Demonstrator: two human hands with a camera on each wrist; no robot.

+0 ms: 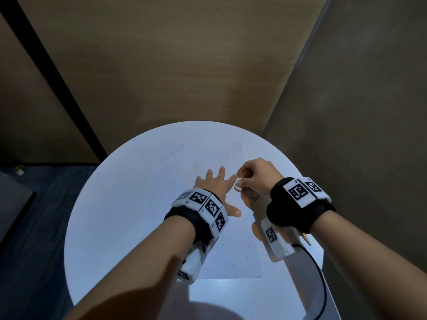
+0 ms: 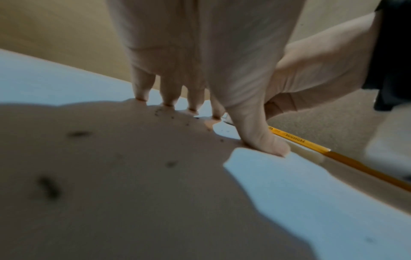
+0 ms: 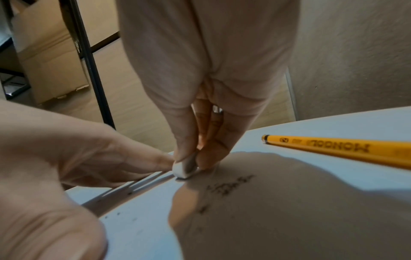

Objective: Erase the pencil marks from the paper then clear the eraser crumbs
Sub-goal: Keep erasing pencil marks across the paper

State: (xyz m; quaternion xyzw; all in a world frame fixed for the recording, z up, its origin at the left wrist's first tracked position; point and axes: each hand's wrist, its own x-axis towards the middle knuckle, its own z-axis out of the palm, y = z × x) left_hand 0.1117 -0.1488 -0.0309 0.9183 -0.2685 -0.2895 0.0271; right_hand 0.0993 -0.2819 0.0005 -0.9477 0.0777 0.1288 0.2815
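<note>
Pinning the paper (image 1: 231,255) flat with spread fingers, the left hand (image 1: 216,190) steadies it while the right hand (image 1: 256,176) pinches the white eraser (image 3: 184,168) onto the marks near the table's (image 1: 104,227) right edge.

Round white table (image 1: 111,204) bears paper (image 1: 233,257) and yellow pencil (image 3: 347,149).

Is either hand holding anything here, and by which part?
The right hand pinches the white eraser by its upper end. The left hand holds nothing, lying spread on the paper.
</note>
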